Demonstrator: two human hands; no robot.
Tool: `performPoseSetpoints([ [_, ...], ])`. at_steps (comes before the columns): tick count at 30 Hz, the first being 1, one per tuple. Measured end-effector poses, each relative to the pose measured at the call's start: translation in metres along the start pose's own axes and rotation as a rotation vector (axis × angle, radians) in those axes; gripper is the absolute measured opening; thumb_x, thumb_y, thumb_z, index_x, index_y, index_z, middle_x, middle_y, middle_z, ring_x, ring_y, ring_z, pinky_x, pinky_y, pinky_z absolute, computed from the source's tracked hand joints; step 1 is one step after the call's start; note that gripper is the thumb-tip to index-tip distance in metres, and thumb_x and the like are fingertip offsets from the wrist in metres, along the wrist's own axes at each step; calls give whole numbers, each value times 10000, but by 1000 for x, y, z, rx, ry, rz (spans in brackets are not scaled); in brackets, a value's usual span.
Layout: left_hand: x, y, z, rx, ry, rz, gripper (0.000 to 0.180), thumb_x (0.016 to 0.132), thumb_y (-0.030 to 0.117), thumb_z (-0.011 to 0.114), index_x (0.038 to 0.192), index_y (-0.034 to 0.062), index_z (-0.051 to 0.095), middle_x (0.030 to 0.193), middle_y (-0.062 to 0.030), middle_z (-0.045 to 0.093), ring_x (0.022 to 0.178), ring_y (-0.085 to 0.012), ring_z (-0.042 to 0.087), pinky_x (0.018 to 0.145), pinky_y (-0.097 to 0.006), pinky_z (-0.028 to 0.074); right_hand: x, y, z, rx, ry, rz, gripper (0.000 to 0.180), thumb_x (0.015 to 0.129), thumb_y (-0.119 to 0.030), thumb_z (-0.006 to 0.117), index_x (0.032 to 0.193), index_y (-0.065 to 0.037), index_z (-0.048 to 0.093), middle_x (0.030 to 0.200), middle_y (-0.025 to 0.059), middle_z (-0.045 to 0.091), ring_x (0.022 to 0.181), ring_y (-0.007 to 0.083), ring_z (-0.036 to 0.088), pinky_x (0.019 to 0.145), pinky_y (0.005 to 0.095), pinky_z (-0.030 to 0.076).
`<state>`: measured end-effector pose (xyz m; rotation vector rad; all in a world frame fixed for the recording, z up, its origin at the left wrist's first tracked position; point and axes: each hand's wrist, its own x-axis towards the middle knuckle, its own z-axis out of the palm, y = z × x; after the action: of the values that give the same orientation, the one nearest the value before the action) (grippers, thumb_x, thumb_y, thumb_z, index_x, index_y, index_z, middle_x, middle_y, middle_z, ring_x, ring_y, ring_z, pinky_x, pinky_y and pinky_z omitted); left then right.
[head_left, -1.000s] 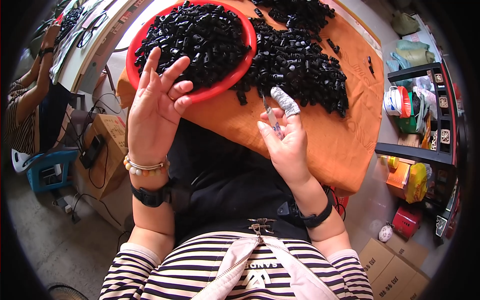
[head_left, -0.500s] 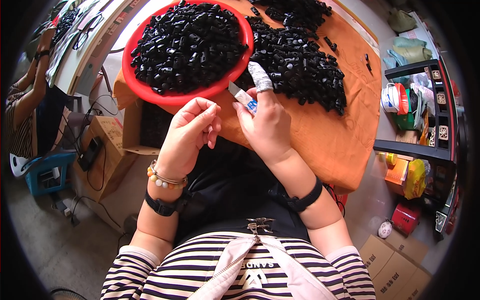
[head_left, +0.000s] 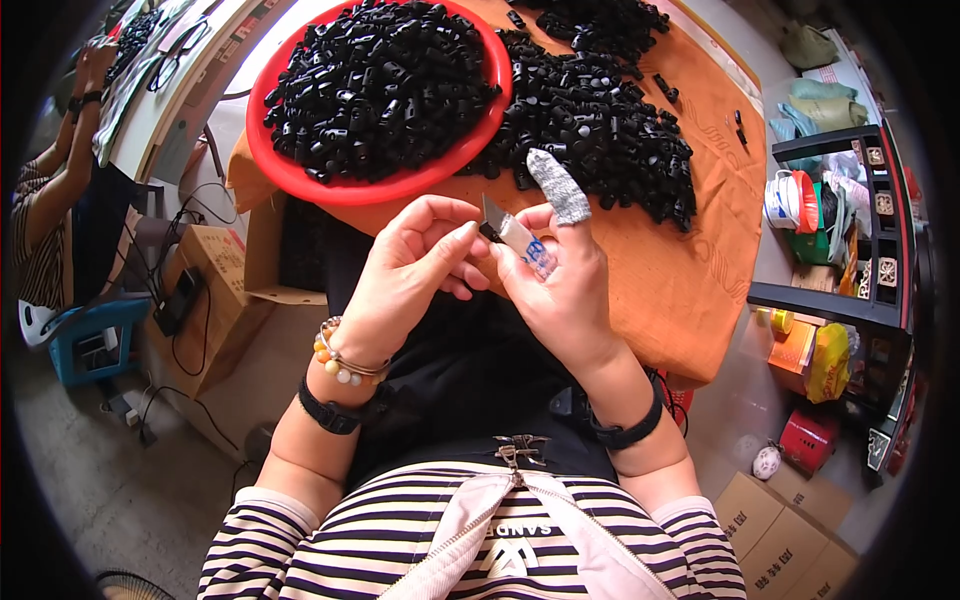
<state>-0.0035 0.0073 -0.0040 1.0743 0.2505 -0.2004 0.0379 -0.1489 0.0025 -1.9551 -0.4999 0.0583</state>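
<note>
My left hand (head_left: 415, 265) is closed, its thumb and forefinger pinching a small black plastic part (head_left: 490, 232). Facing it, my right hand (head_left: 565, 290) grips a knife by its white-wrapped handle with blue print (head_left: 530, 246). The bare blade (head_left: 491, 212) points away from me and stands right by the black part; whether the edge touches it I cannot tell. A grey knitted finger sleeve (head_left: 560, 187) covers my raised right forefinger. Just beyond my hands, a red basin (head_left: 258, 130) is heaped with black parts (head_left: 375, 90) of a similar kind.
A big pile of black parts (head_left: 600, 130) lies on the orange cloth (head_left: 690, 290). Cartons (head_left: 205, 330) and cables are at the left, near a blue stool (head_left: 95, 345) and another person's arm (head_left: 62, 185). At the right stands a dark shelf (head_left: 840, 300) with bags.
Both hands have come nearer to me and slightly right, and closer together. The knife has moved with my right hand, and the black part now shows at my left fingertips.
</note>
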Motion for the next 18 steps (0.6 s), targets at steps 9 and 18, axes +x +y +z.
performPoseSetpoints([
  [9,-2,-5,3,-229,-164,-45,170,942,184,509,1026,37,520,828,-29,618,711,-93,619,617,-213,512,-10,-20,-7,344,-39,124,606,795,17,633,1326,-33,345,891,86,586,716,159,634,611,283,522],
  [18,-1,-2,2,-503,-232,-78,243,968,227,442,1128,51,493,837,-34,540,644,-77,506,577,-216,445,-17,-9,-20,446,-37,206,487,834,-104,674,1261,-3,462,958,35,543,830,76,513,764,210,448],
])
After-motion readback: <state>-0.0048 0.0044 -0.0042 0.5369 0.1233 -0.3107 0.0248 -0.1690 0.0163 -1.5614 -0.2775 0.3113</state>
